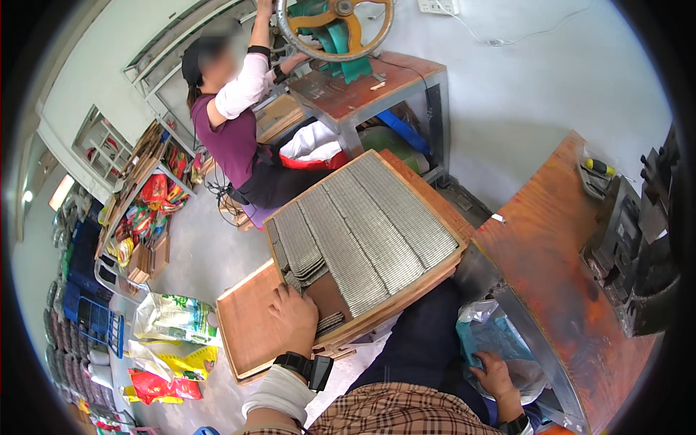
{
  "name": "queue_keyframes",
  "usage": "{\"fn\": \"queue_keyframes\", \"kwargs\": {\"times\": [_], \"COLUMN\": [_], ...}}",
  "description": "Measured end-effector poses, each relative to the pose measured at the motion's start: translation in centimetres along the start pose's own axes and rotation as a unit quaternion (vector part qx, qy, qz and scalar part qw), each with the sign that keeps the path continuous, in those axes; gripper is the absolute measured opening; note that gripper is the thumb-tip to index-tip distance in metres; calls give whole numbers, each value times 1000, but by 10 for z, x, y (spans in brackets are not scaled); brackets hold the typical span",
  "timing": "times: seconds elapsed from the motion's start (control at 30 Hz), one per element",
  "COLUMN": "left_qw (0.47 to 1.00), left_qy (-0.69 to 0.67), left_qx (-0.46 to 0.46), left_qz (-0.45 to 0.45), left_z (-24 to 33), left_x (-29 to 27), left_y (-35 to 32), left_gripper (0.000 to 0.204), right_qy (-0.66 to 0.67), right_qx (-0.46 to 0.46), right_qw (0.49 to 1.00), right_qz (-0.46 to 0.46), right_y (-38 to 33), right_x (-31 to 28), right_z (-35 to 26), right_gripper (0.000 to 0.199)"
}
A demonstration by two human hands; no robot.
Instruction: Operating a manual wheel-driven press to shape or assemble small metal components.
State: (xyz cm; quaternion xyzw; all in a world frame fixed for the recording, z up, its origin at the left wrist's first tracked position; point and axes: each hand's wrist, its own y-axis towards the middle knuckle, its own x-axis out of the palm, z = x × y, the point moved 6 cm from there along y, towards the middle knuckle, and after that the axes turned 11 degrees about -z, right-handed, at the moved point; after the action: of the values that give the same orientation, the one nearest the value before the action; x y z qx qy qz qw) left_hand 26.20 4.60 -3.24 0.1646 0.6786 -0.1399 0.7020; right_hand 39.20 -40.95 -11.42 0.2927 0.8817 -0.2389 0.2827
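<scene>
A shallow wooden tray [399,316] is tilted in front of me, filled with long rows of thin grey ribbed metal pieces [362,228]. My left hand [296,313] lies palm down over the tray's near left edge. Its fingers are spread and touch the end of a short row beside a loose stack [310,270]. Right of it, a bare brown patch of tray floor holds a few loose pieces [330,323]. Low on the right, my right hand [499,378] is at a bluish clear plastic bag [500,335], fingers loosely curled and apart, nothing visible between them.
Another wooden tray [246,319] lies under the left side. On my right stands a worn wooden bench [547,217] with a dark metal machine [634,246]. Ahead, a person [228,138] sits at a handwheel press [341,32]. Colourful bags [174,341] lie on the left floor.
</scene>
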Motion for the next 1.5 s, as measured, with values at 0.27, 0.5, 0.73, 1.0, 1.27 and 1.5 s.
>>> {"fn": "queue_keyframes", "kwargs": {"times": [0.27,0.5,0.73,1.0,1.27,1.5], "left_qw": [991,990,993,966,920,868], "left_qy": [-31,-60,-24,-251,-200,-212], "left_qx": [-130,-116,-102,-42,295,322], "left_qz": [-18,-48,-56,50,-161,-314], "left_z": [-12,-15,-10,-46,-9,-2], "left_x": [-14,-10,-7,14,-8,-11], "left_y": [18,8,23,13,6,-2], "left_gripper": [54,50,44,35,34,42], "right_qy": [31,37,55,79,33,36], "right_qx": [-22,-27,-4,16,-9,34], "right_qw": [999,999,998,997,999,999], "right_qz": [29,25,18,8,21,10], "right_y": [-8,-9,-7,-12,-12,-15], "right_x": [-6,-5,-8,-1,4,0], "right_z": [14,17,19,22,19,9], "right_gripper": [39,40,41,37,35,34]}}
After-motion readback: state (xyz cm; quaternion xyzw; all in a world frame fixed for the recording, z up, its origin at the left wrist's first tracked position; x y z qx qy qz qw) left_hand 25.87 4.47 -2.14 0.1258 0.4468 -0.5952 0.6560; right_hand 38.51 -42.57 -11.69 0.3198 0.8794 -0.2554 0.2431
